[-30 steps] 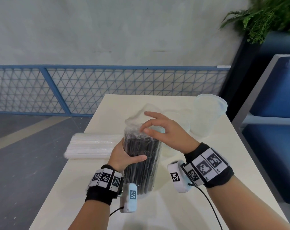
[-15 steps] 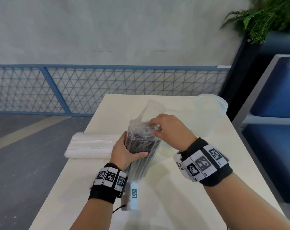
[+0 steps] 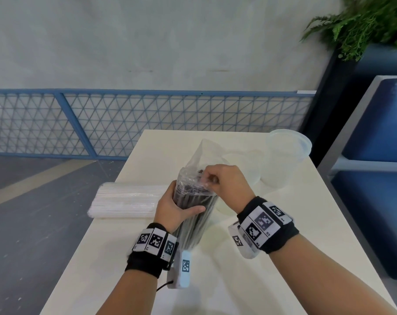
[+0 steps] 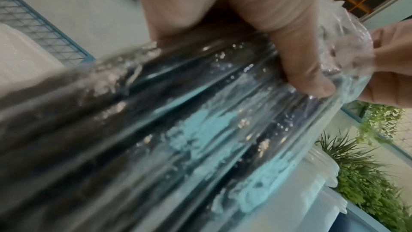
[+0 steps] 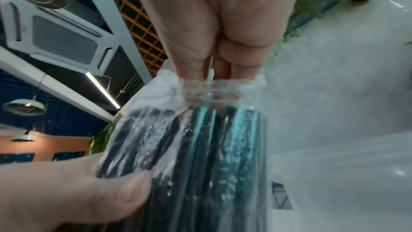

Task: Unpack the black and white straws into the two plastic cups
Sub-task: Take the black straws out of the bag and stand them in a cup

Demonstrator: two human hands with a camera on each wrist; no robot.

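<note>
The left hand (image 3: 173,208) is wrapping round the middle of the black pack (image 3: 194,214), a clear bag of black straws standing nearly upright on the table (image 3: 272,258), its top leaning slightly away from the person. The thumb (image 3: 193,210) is lying across the near face of the pack and the fingers are curling behind it, so the hand is gripping the pack below its top. In the left wrist view the thumb (image 4: 296,54) is pressing on the glossy film of the pack (image 4: 178,130).

The right hand (image 3: 224,181) is sitting at the top of the pack, above and just right of the left hand's hold. Its fingers (image 5: 223,55) are closing together and pinching the gathered film (image 5: 214,91) just over the straw ends (image 5: 200,138). Loose film is standing up behind the pinch (image 3: 206,153).

The white pack (image 3: 127,202) is lying flat on the table's left edge, just left of the left hand and apart from it.

One cup (image 3: 286,155) is standing upright near the table's far right corner, well apart from both hands. A second cup (image 3: 245,169) is showing faintly behind the right hand, between it and the first cup; its outline is too pale to tell much more.

A blue mesh fence (image 3: 147,123) is running behind the table, and a plant (image 3: 361,26) is hanging over the upper right.
</note>
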